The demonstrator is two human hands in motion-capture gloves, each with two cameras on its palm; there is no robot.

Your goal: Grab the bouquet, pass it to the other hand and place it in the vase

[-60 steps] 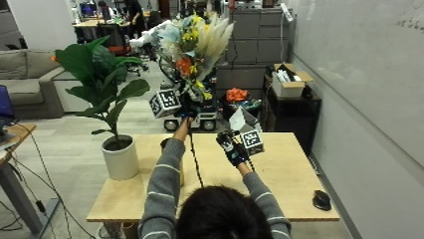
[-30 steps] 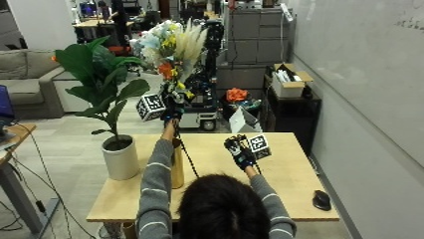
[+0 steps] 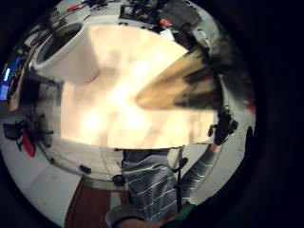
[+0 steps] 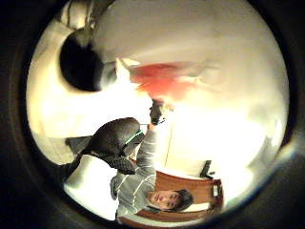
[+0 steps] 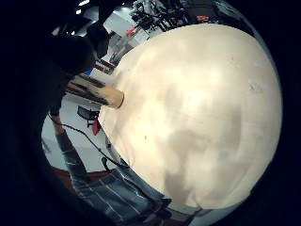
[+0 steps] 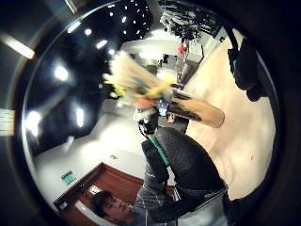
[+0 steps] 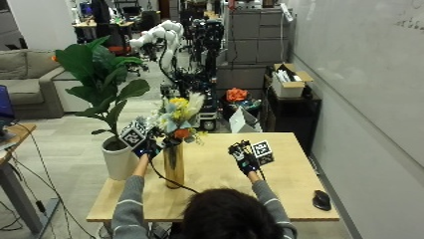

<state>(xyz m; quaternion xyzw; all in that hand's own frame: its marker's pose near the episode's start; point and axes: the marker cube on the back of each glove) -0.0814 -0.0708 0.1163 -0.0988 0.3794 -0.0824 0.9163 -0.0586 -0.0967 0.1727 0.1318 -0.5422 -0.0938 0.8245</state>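
Now, left to right across the outside view.
Potted plant [image 7: 109, 99]: stands off the table's left edge, at about 9 o'clock from the vase; not part of the job.
Left hand [image 7: 147, 147]: raised beside the vase mouth at its 10 o'clock, close against the bouquet's lower stems. Fingers look curled toward the stems, but whether they pinch them I cannot tell.
Bouquet [image 7: 177, 117]: upright, heads above the rim, stems down inside the vase. Seems seated.
Vase [image 7: 174, 164]: tall, tan, upright on the table [image 7: 285, 199], left of centre.
Right hand [image 7: 244, 158]: at 3 o'clock from the vase, well apart, hovering over bare tabletop. Fingers loosely spread, holding nothing.
Mouse [image 7: 321, 199]: dark, near the table's right edge, at 4 o'clock from the vase.
Progress: pick-up and hand-over look done, flowers in the vase. Left to do, by my reckoning: the left hand lets go and draws clear without tipping the vase.
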